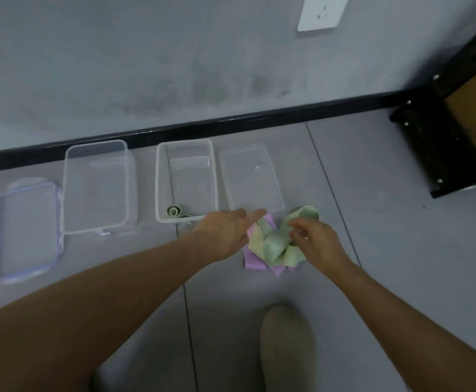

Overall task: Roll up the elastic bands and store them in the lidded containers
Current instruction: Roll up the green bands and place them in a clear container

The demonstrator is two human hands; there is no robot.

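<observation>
The right hand (317,239) is curled, its fingertips pinching a fold of a green band (276,244) at the top of a loose pile of bands (270,250) on the floor (386,250). The left hand (225,233) is spread flat with fingers extended, palm down, reaching toward the pile; its fingertips lie at the pile's left edge, over a purple band (255,263) and a pale yellow band (255,239), but whether it touches them cannot be told. It holds nothing.

A faint pale mark shows on the green band, too blurred to read.

Just beyond the pile lies a clear flat lid (251,179). To its left stands an open clear container (185,179) with one rolled green band (173,211) in its near left corner. Farther left stands a second open container (98,185), and beside that a lid with bluish clips (27,230).

All sit on the grey floor close to a black baseboard (202,127) and a grey wall (174,52) with a white socket (323,12). A black metal shelf frame (429,142) holding a cardboard box (474,114) stands at the right. A shoe (287,346) is at the bottom.
</observation>
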